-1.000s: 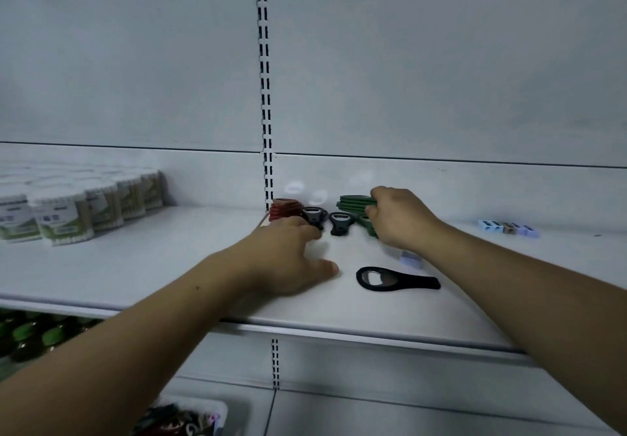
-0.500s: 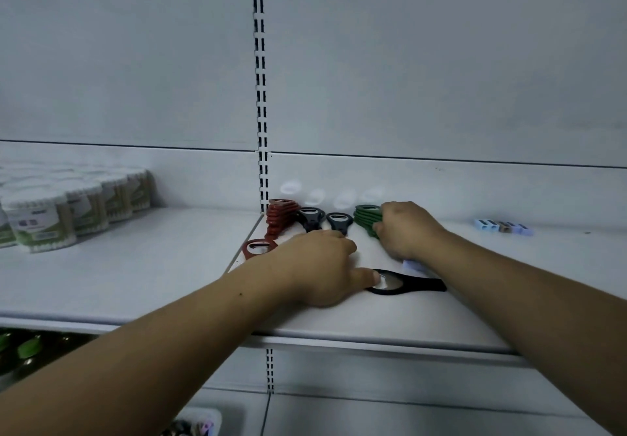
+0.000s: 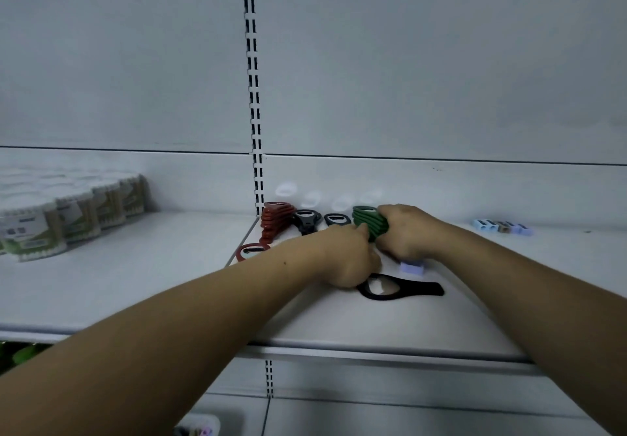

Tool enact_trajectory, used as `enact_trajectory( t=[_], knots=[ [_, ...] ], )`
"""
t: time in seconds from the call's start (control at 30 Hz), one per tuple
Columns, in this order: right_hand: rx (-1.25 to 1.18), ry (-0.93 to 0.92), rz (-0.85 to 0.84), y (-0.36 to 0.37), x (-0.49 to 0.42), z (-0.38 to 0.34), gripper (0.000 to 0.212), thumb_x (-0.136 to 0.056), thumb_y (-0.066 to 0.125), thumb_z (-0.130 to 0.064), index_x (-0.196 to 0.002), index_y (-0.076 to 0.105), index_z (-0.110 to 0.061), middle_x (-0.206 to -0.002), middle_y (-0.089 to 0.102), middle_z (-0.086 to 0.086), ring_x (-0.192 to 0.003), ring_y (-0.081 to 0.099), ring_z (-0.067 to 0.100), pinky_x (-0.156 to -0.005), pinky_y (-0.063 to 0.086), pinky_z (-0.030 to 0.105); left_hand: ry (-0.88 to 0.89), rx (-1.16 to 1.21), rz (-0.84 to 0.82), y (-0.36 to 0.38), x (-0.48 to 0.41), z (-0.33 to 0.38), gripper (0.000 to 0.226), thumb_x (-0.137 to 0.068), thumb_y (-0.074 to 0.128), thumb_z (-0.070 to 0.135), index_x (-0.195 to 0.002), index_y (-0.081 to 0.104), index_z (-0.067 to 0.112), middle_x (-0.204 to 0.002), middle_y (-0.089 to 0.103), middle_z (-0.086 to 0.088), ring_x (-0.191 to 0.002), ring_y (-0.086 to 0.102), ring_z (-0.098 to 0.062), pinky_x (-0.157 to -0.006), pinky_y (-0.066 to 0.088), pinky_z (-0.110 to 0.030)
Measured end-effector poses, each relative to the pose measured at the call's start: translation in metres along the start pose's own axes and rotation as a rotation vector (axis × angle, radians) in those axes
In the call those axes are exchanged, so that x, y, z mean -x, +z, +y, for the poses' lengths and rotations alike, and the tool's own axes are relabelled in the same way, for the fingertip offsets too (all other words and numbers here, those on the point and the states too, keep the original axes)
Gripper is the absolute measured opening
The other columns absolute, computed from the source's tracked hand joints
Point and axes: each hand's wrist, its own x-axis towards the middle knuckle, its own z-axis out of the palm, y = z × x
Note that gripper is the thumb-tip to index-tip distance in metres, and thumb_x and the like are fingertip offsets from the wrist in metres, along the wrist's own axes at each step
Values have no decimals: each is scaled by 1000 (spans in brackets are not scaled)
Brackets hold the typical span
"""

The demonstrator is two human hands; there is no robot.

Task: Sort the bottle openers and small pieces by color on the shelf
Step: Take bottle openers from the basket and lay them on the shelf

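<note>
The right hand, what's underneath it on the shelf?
A small lavender piece pokes out from under the right hand, which presses on the green bottle opener stack. Whatever else lies under the palm is covered.

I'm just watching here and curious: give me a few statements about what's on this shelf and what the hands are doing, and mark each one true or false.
1. The right hand is wrapped around a stack of green bottle openers. True.
2. The stack of red bottle openers lies to the right of the green ones. False: it lies to their left, near the slotted upright strip.
3. A lone black bottle opener lies flat near the shelf's front, by the left hand. True.
4. The white tubs stand at the far right of the shelf. False: they stand at the far left.
5. A single red opener lies apart from the red stack. True.
</note>
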Motion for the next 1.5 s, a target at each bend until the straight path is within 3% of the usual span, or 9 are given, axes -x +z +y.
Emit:
enact_trajectory(
  t=[0.23, 0.43, 0.6, 0.7, 0.8, 0.93, 1.07, 1.23, 1.5],
  knots=[
    [-30, -68, 31, 2, 2, 3, 26, -89, 55, -23, -112, 53, -11, -114, 59, 10, -97, 54, 25, -76, 42, 30, 3, -165, 77, 10, -9, -5, 42, -97, 34, 37, -128, 45, 10, -135, 44, -12, -122, 35, -32, -101, 30, -40],
    [-68, -79, 45, 3, 0, 6, 36, -86, 60, -28, -118, 54, -12, -115, 59, 9, -101, 55, 25, -87, 47, 34, 13, -114, 65, 12, -19, -10, 48, -97, 30, 42, -136, 41, 17, -151, 28, -2, -142, 14, -28, -114, 15, -50],
    [-77, -80, 50, 4, 1, 5, 32, -86, 60, -26, -114, 55, -10, -111, 60, 10, -98, 55, 25, -82, 47, 33, -10, -36, 37, 8, -23, -12, 55, -80, 25, 50, -117, 53, 20, -133, 48, -10, -132, 32, -28, -109, 26, -49],
    [-104, -82, 49, 3, 1, 7, 26, -86, 60, -25, -108, 57, -11, -107, 61, 9, -94, 56, 25, -77, 45, 32, 1, 19, 57, 6, -22, -11, 37, -91, 33, 35, -118, 51, 17, -129, 49, -11, -125, 40, -29, -107, 30, -45],
    [-114, -80, 53, 1, 1, 8, 21, -86, 59, -23, -103, 57, -10, -104, 61, 9, -93, 56, 25, -72, 42, 30, 22, 107, 52, 4, -19, -7, 40, -93, 38, 26, -130, 41, 12, -135, 47, -11, -123, 46, -30, -104, 36, -42],
    [-110, -81, 53, 2, 1, 8, 24, -86, 61, -26, -104, 57, -11, -103, 61, 9, -93, 56, 25, -72, 42, 30, 0, 103, 54, 4, -18, -6, 46, -93, 41, 25, -136, 34, 11, -137, 47, -11, -123, 46, -29, -103, 36, -39],
    [-138, -95, 52, 3, 1, 10, 25, -87, 60, -27, -106, 56, -12, -104, 59, 6, -94, 54, 23, -73, 40, 29, 5, 52, 41, 8, -18, -8, 31, -94, 38, 24, -123, 41, 13, -129, 47, -10, -122, 42, -27, -103, 30, -39],
    [-139, -130, 63, 2, 3, 13, 26, -89, 57, -20, -114, 56, -13, -110, 60, 7, -97, 53, 23, -73, 36, 26, 20, 23, 41, 9, -18, -8, 40, -96, 35, 24, -134, 34, 11, -139, 39, -10, -132, 33, -27, -112, 21, -46],
    [-132, -148, 63, 4, 2, 12, 32, -90, 58, -23, -120, 55, -15, -116, 61, 7, -103, 54, 24, -83, 43, 29, 9, 84, 79, 11, -21, -10, 35, -95, 38, 26, -126, 38, 12, -129, 48, -12, -119, 45, -29, -97, 35, -36]
  ],
)
